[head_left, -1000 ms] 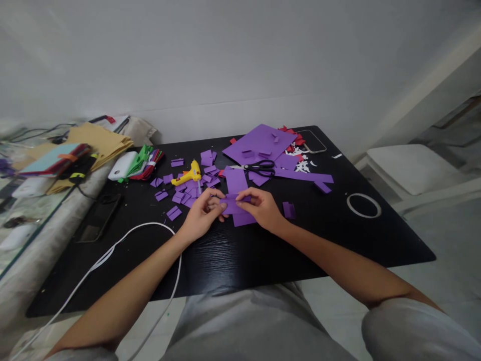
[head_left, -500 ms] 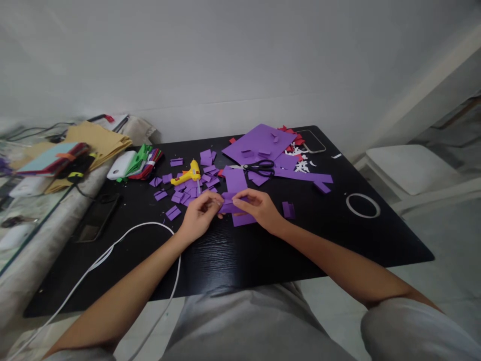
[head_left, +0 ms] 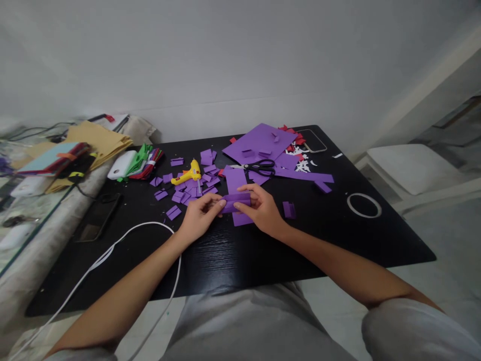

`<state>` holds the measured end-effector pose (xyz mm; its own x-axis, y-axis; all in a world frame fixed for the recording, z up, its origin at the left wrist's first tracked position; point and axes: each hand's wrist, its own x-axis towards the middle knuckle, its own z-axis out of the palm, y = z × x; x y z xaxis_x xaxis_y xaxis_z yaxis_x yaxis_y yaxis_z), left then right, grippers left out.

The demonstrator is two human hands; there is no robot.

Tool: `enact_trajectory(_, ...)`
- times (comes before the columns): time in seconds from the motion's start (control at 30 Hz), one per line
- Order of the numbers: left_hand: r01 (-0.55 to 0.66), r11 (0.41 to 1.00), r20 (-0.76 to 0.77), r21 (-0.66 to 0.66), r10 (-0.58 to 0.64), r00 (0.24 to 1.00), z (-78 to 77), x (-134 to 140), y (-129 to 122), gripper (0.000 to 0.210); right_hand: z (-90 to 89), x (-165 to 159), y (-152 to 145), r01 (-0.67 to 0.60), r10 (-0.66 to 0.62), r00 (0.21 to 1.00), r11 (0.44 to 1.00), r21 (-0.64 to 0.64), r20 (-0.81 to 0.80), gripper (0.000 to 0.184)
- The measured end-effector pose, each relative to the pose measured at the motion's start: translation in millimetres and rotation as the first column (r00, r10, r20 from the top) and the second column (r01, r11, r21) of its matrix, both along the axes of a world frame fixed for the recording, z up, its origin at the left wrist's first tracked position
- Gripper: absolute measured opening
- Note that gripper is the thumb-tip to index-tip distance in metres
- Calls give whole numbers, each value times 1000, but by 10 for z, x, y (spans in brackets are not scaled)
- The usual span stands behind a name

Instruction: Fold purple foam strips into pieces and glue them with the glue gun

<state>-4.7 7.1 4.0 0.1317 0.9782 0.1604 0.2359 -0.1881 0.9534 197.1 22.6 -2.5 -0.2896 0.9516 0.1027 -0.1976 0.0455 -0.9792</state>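
Observation:
Both hands meet over the middle of a black table (head_left: 233,255). My left hand (head_left: 199,218) pinches the left end of a small folded purple paper piece (head_left: 236,201). My right hand (head_left: 261,210) grips its right end, thumb on top. A longer purple strip (head_left: 236,181) lies flat just behind and under the hands. Several small purple cut pieces (head_left: 190,190) lie scattered to the left of my left hand.
A yellow glue gun (head_left: 188,174) lies behind the left hand, with black scissors (head_left: 261,167) on a large purple sheet (head_left: 259,142) behind the right. A white tape ring (head_left: 364,204) sits at right, a white cable (head_left: 112,250) at left, coloured paper stacks (head_left: 145,161) beyond.
The folded purple piece has been turned and flattened between my fingers. My right hand's fingers have shifted over its right end; both hands stay in the same spot.

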Motion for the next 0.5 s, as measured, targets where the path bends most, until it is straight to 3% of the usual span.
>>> enact_trajectory(0.3,0,999,-101,33,3,995,-16,-7,-12,25,-35,20,62,28,-37,985,998,55,170,31)
enact_trajectory(0.5,24,1000,-45,-17,-25,999,4,19,-16,28,-52,28,85,62,-70,980,997,49,187,28)
